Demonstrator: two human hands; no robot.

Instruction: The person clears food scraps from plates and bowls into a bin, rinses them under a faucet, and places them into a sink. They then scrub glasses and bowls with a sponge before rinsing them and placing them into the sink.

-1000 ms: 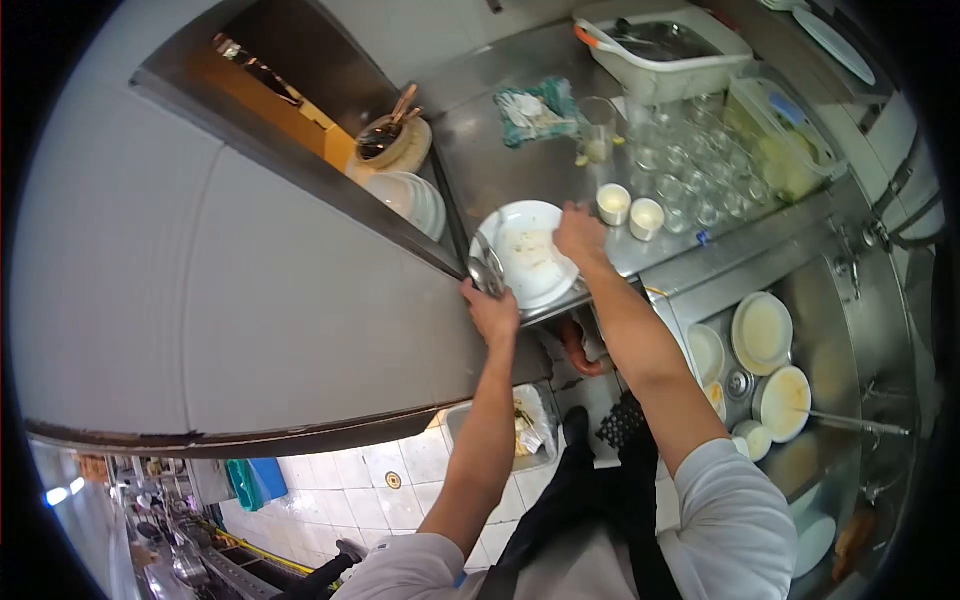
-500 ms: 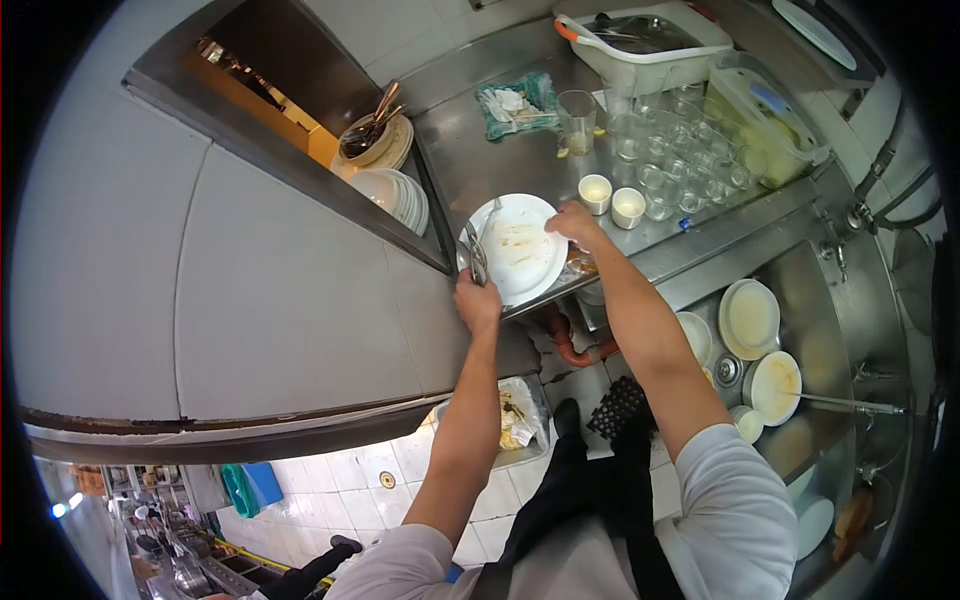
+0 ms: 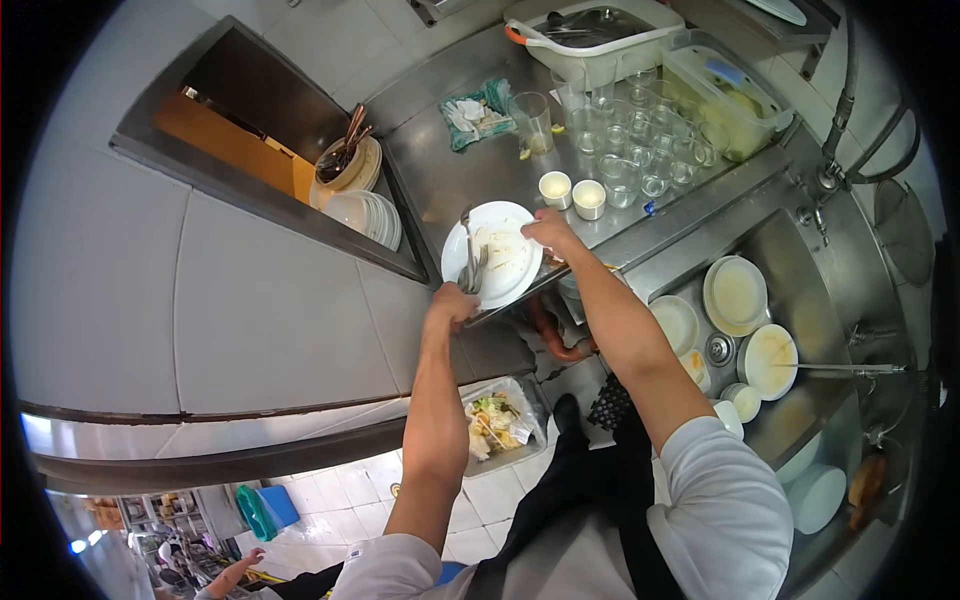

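Left hand (image 3: 455, 303) grips the dirty plate (image 3: 510, 262) at its near rim, by the cutlery (image 3: 470, 268); right hand (image 3: 548, 230) clasps the far rim; the plate overhangs the steel counter (image 3: 440, 180) edge; lifting seems the step in hand; moving it calls for a level hold.

The one view came from a camera worn on the person's head, set high over the white plate (image 3: 505, 262) and facing steeply down through a fisheye lens that bent the edges. The plate sat at arm's length, just above the frame's middle. Right of the plate the sink (image 3: 810, 270) showed; below the plate, farther off, the tiled floor (image 3: 340, 490).
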